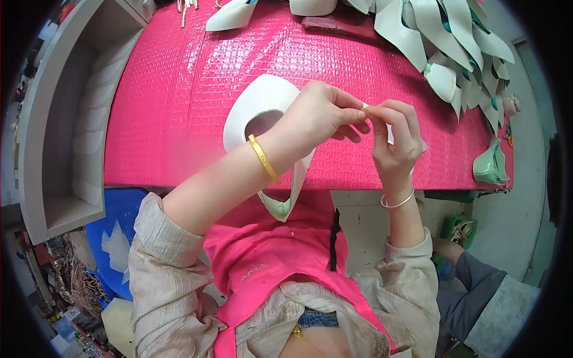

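Note:
Above the pink-covered table, my left hand (325, 116) and my right hand (397, 140) meet fingertip to fingertip. Both pinch a tiny pale piece (365, 106), too small to name. A white slip (390, 134) shows behind my right hand's fingers; whether that hand holds it or it lies on the table, I cannot tell. Beneath my left wrist lies a white shoe upper (246, 101) with an open centre. Its pale green-lined narrow end (279, 207) hangs over the table's near edge, and my left forearm hides part of it.
Several white shoe uppers (401, 36) pile up at the far right, near a dark red block (340, 28). A pale green upper (490, 164) sits at the right edge. Left stands a grey shelf (36, 131) beside a blue chair (116, 206). Another person's arm (477, 274) shows lower right.

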Tool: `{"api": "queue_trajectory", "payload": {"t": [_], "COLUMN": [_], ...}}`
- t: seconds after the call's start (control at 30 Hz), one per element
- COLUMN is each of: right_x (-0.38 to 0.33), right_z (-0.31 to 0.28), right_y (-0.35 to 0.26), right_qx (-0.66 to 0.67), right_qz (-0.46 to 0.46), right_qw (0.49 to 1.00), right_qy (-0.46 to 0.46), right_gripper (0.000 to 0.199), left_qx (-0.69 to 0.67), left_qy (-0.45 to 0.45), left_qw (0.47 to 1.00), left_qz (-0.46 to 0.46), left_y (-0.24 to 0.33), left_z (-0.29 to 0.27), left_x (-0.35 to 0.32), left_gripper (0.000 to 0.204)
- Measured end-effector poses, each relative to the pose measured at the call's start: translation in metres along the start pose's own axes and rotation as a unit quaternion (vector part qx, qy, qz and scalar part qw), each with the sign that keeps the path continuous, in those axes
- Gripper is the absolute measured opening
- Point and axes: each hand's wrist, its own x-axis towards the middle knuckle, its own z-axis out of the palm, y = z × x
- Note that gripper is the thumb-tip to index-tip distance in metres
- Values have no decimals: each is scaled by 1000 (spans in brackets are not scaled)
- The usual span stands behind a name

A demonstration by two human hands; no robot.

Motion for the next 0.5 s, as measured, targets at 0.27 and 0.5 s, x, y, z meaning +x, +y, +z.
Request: {"api": "queue_trajectory", "payload": {"t": [0.27, 0.5], "right_x": [8, 1], "right_z": [0, 0], "right_y": [-10, -11], "right_qx": [112, -5], "right_qz": [110, 9], "right_qw": [986, 1000], "right_qy": [-52, 4], "right_gripper": [10, 15], "left_qx": [30, -126], "left_qy": [-3, -7], "left_qw": [999, 992], "left_qz": [41, -21], "left_y": [-1, 6], "left_z": [-6, -2], "left_x": [-5, -15], "left_gripper": [26, 26]}}
